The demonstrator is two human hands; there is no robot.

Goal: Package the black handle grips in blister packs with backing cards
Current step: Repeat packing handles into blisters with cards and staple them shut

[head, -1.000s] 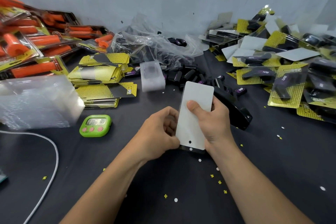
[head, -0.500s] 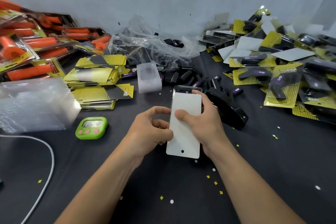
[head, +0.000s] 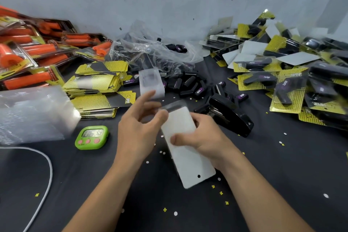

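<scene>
Right of the timer [head: 91, 137], right hand [head: 207, 137] grips the pack [head: 190, 165], white back up; left hand [head: 137, 133] alongside, fingers spread loose, gripping nothing.

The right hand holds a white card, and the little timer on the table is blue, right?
The timer is green, not blue, as the head view shows. The right hand does hold the white card.
</scene>
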